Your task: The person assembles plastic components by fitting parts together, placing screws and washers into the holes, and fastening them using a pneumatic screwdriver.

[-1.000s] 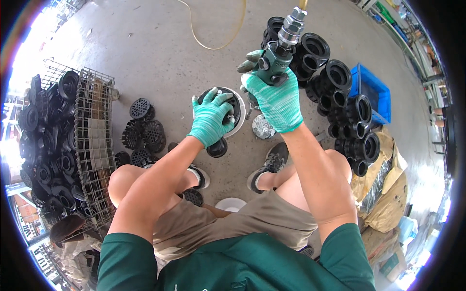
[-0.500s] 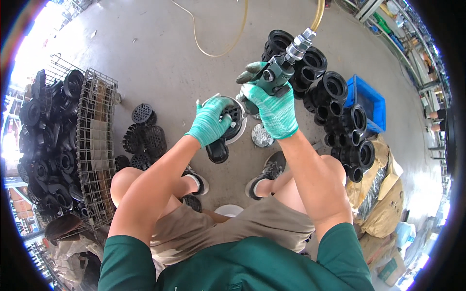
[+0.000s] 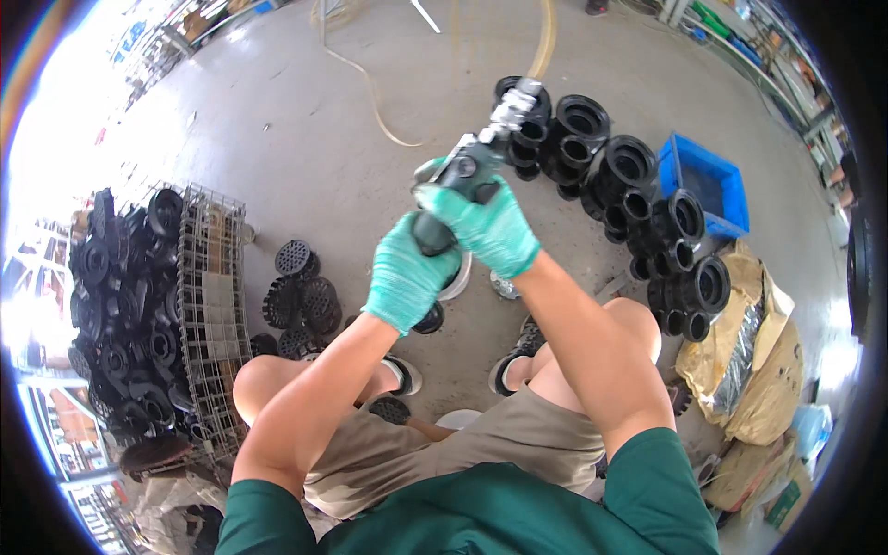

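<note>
My gloved right hand (image 3: 486,222) is wrapped around a dark green and black air-powered driver (image 3: 460,171). The driver slants down to the left; its working end is hidden behind my hands. My gloved left hand (image 3: 407,277) is closed over a black plastic pipe fitting (image 3: 429,320), directly below the driver. Most of the fitting is covered by the glove; one round end shows beneath the wrist. Behind it is the rim of a white bucket (image 3: 458,283). A metal coupling (image 3: 513,111) joins the driver to a yellowish air hose (image 3: 546,42). Near my right wrist sits a silvery dish (image 3: 504,285).
A wire cage (image 3: 211,305) packed with black plastic parts (image 3: 125,314) stands left. Round black grates (image 3: 319,305) lie beside it. Black fittings (image 3: 627,166) line the right side, near a blue crate (image 3: 712,185) and brown sacks (image 3: 740,342). Another hose (image 3: 370,88) trails across the floor.
My right hand has brought the driver down and left, over the fitting. The left hand, spread over the fitting's grate before, is now closed close to the driver. The view has shifted slightly.
</note>
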`<act>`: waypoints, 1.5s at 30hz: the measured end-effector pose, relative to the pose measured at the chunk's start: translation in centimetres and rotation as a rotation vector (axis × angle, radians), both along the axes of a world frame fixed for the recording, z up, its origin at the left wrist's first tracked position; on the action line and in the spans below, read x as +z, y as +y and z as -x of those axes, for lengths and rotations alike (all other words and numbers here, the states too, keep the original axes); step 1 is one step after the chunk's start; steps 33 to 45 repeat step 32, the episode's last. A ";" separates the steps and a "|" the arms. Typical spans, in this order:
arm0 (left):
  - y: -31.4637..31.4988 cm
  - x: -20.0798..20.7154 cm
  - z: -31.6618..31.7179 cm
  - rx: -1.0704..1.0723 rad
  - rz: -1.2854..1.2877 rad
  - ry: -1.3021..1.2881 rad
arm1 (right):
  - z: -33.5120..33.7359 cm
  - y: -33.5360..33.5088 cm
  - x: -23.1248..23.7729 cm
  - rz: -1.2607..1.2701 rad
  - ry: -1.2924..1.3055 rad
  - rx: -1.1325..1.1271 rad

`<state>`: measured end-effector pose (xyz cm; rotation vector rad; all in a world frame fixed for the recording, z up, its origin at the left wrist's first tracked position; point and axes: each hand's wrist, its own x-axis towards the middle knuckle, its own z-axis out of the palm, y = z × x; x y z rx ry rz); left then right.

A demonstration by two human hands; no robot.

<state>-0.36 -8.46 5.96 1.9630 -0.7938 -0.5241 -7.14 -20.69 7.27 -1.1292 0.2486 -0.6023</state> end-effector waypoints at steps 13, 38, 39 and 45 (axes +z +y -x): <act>2.1 1.2 0.9 -0.197 0.124 0.418 | 2.0 0.2 2.1 0.363 0.161 0.048; 4.2 -1.3 2.3 -0.083 0.058 0.434 | 2.6 1.8 1.5 0.432 0.198 0.136; 4.2 -1.3 2.3 -0.083 0.058 0.434 | 2.6 1.8 1.5 0.432 0.198 0.136; 4.2 -1.3 2.3 -0.083 0.058 0.434 | 2.6 1.8 1.5 0.432 0.198 0.136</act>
